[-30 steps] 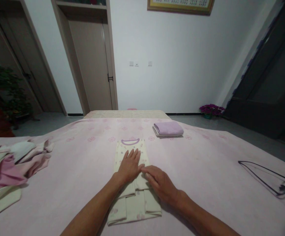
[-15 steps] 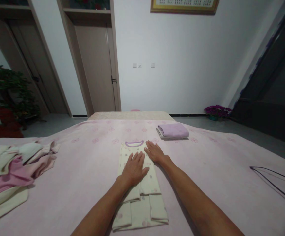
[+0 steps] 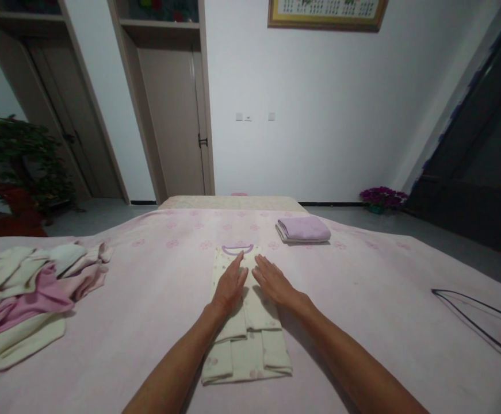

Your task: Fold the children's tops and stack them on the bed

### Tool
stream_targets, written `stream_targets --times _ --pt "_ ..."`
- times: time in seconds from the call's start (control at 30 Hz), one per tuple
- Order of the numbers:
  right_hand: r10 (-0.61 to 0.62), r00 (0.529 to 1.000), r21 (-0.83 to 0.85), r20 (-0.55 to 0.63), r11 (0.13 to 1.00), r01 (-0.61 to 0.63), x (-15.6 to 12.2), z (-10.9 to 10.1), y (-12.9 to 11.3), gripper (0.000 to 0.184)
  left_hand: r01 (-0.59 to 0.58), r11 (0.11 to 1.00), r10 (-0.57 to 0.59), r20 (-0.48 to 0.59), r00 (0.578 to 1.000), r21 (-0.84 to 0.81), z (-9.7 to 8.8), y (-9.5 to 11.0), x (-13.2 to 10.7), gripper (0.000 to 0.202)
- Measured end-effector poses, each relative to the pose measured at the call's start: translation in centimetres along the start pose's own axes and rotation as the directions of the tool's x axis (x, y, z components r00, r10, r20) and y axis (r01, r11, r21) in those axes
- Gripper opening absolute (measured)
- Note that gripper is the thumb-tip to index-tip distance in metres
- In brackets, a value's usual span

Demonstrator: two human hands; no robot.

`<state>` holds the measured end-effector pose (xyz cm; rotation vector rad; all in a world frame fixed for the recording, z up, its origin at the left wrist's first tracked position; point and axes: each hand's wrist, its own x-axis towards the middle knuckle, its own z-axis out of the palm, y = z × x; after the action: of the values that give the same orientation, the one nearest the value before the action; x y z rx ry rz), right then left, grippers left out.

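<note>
A cream garment (image 3: 247,339) with a purple collar and small flower print lies folded into a long strip on the pink bedspread (image 3: 362,299). My left hand (image 3: 229,286) rests flat on its upper half, fingers stretched toward the collar. My right hand (image 3: 273,280) lies flat beside it on the garment's right side, fingers together and extended. Neither hand holds anything.
A folded lilac cloth (image 3: 304,229) sits farther back to the right. A heap of cream and pink clothes (image 3: 30,293) lies at the left. A black wire hanger (image 3: 483,322) is at the right edge. A potted plant (image 3: 15,155) and doors stand beyond.
My right hand slid from the garment's middle up to its top right edge, then back down a little beside my left hand. My left hand moved slightly toward the collar.
</note>
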<state>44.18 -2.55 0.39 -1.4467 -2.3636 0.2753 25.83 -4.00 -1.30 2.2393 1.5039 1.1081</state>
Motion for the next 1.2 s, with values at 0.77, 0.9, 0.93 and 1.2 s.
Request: stream_targets --times 0.77,0.9,0.93,1.2 --pt "-0.251 0.952 0.005 -0.176 0.967 0.256 -8.5 -1.4 -5.3 0.018 -0.351 0.935 0.344 0.117 0.932 0.046 -7.0 2.5 -11.1 0.027" --pt "-0.280 0.958 -0.020 -0.062 0.960 0.279 -9.6 -2.1 -6.2 0.019 -0.349 0.937 0.346 0.168 0.923 -0.013 -7.2 3.8 -11.0 0.022" --pt "-0.281 0.959 -0.024 -0.047 0.960 0.280 -9.7 -2.1 -6.3 0.019 -0.342 0.940 0.340 0.172 0.925 -0.016 -7.2 3.8 -11.0 0.021" --pt "-0.307 0.946 -0.142 -0.102 0.946 0.291 -9.7 -1.6 -6.3 0.009 -0.308 0.951 0.300 0.192 0.934 0.012 -6.9 3.7 -10.9 0.019"
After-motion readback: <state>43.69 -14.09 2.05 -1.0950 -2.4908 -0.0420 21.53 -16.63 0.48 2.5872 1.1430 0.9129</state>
